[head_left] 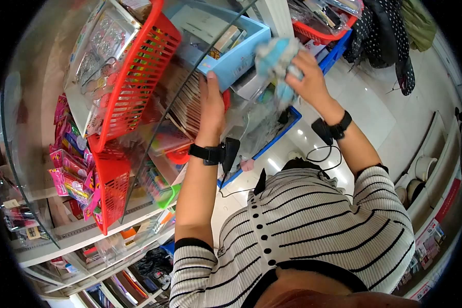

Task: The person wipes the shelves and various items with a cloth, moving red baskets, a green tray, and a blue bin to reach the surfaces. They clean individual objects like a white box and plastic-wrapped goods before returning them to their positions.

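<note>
My left hand [213,105] is at the near corner of a light blue box [241,59], thumb and fingers gripping its wall. Inside the box lie small cartons and a pale flat packet. Bunched in my right hand [309,79] is a blue and white cloth [277,59], smeared by motion, close to the box's right end. Below the box, a row of thin brown-edged items [185,105] stands packed together beside my left hand.
A glass shelf edge [161,120] slants past my left forearm. Red baskets [138,77] with packaged goods stand at left, near pink packets [69,164]. A blue-rimmed bin [277,136] sits low. Another red basket [321,33] and dark dotted fabric [380,36] are at upper right.
</note>
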A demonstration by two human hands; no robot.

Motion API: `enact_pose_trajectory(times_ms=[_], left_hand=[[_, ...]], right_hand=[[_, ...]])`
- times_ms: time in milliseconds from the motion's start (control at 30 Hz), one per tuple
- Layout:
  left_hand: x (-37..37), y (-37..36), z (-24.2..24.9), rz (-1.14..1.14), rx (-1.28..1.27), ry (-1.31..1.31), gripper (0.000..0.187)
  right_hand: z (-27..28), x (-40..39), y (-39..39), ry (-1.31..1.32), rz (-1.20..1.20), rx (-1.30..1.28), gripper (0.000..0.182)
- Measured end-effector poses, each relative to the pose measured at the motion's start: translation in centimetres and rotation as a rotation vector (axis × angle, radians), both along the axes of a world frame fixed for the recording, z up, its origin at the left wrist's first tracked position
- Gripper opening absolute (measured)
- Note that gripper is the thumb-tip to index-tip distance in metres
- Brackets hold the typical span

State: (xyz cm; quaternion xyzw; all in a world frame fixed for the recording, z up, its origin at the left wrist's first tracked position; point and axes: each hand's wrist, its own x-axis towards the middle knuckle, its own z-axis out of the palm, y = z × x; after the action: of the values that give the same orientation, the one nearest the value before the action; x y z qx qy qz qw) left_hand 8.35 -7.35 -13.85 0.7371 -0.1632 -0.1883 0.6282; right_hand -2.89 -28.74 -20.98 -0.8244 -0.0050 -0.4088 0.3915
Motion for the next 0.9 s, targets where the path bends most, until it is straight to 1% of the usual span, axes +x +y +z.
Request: enact_pose_trajectory(times_ms=[67, 100, 167, 233, 267, 333, 367, 433, 500, 567, 600, 667, 733, 767, 800, 833, 867, 900], left_hand=[[0.0, -0.7, 0.5, 0.088, -0.089, 0.155, 0.070], [0.1, -0.9, 0.5, 0.080, -0.085, 0.161, 0.070], [0.5, -1.2, 0.4, 0.105, -0.145, 0.356, 0.062], [0.5, -1.3, 0.2, 0.117, -0.112, 0.338, 0.059], [0.0, -1.7, 0.7, 0.133, -0.144, 0.333, 0.059], [-0.2, -1.8, 1.1, 0.139, -0.168, 0.308, 0.060], [0.0, -1.7, 0.9, 0.138, -0.168, 0.308, 0.060], [0.3, -1.3, 0.4, 0.146, -0.112, 0.316, 0.048], [0.1, -1.4, 1.0, 0.143, -0.099, 0.316, 0.046], [-0.1, -1.4, 1.2, 0.145, -0.085, 0.319, 0.044], [-0.1, -1.4, 1.2, 0.136, -0.084, 0.306, 0.044], [-0.1, -1.6, 1.5, 0.128, -0.084, 0.289, 0.044], [-0.4, -1.8, 2.1, 0.127, -0.098, 0.392, 0.062], [-0.1, -1.8, 1.8, 0.124, -0.105, 0.390, 0.062], [0.3, -1.6, 1.2, 0.127, -0.091, 0.381, 0.055], [0.4, -1.4, 0.8, 0.130, -0.072, 0.374, 0.048], [0.4, -1.3, 1.0, 0.130, -0.075, 0.373, 0.048], [0.3, -1.3, 1.2, 0.110, -0.037, 0.345, 0.050]], right_hand=[[-1.3, 1.1, -0.9, 0.055, -0.112, -0.008, 0.036], [-1.6, 1.4, 0.4, 0.061, -0.120, -0.006, 0.036], [-2.2, 2.7, 5.0, 0.019, -0.185, -0.023, 0.040], [-3.6, 2.4, 9.1, 0.082, 0.072, -0.026, 0.050], [-4.1, 1.9, 9.9, 0.086, 0.068, -0.024, 0.050], [-4.7, 1.5, 10.7, 0.055, 0.204, 0.045, 0.059], [-4.5, 1.3, 10.1, 0.055, 0.203, 0.044, 0.059], [-3.0, 0.5, 7.4, -0.068, -0.045, 0.198, 0.058], [1.1, 0.7, 3.9, -0.242, -0.272, 0.322, 0.053], [3.6, 1.8, -0.2, -0.232, -0.414, 0.279, 0.042], [4.9, 2.8, -1.3, -0.231, -0.413, 0.279, 0.042], [6.9, 5.1, -2.5, -0.333, -0.486, 0.102, 0.027], [4.6, 6.4, -3.1, -0.345, -0.481, 0.053, 0.030], [2.9, 6.9, -3.2, -0.359, -0.472, -0.001, 0.032], [1.1, 6.7, -2.7, -0.342, -0.482, 0.054, 0.025], [-2.0, 6.5, -2.3, -0.252, -0.551, 0.061, 0.028], [-3.2, 5.3, -1.6, -0.189, -0.508, 0.101, 0.028], [-5.7, 5.0, -1.0, -0.108, -0.474, 0.241, 0.027]])
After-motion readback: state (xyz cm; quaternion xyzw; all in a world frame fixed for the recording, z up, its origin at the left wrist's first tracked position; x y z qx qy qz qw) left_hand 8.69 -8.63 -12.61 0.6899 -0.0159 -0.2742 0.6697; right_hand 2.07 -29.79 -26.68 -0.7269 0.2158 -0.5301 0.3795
